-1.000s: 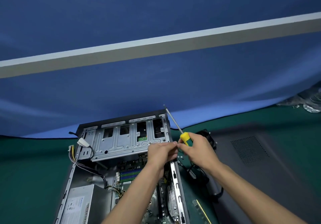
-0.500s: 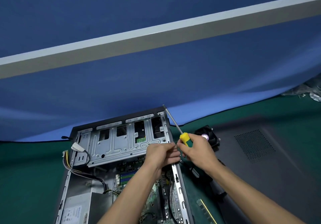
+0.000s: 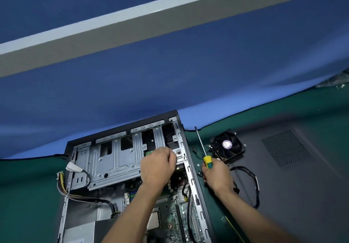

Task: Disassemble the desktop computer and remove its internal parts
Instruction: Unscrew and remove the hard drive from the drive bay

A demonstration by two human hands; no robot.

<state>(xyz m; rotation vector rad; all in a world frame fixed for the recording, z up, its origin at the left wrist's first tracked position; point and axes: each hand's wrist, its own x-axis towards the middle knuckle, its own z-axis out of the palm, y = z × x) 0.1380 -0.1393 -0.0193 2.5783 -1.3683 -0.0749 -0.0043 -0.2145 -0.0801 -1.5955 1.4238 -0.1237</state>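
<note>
Green mat: left hand curled on drive cage, right hand grips screwdriver.

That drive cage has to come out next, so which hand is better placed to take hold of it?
The left hand: it already rests on the drive cage inside the case. The right hand grips the screwdriver outside it.

Even, fairly bright light falls from above. The computer case shows soft pale sheen on its metal, no harsh glare. Beyond the case the grey beam bows with wide-angle distortion. Edges look soft, slightly blurred.
</note>
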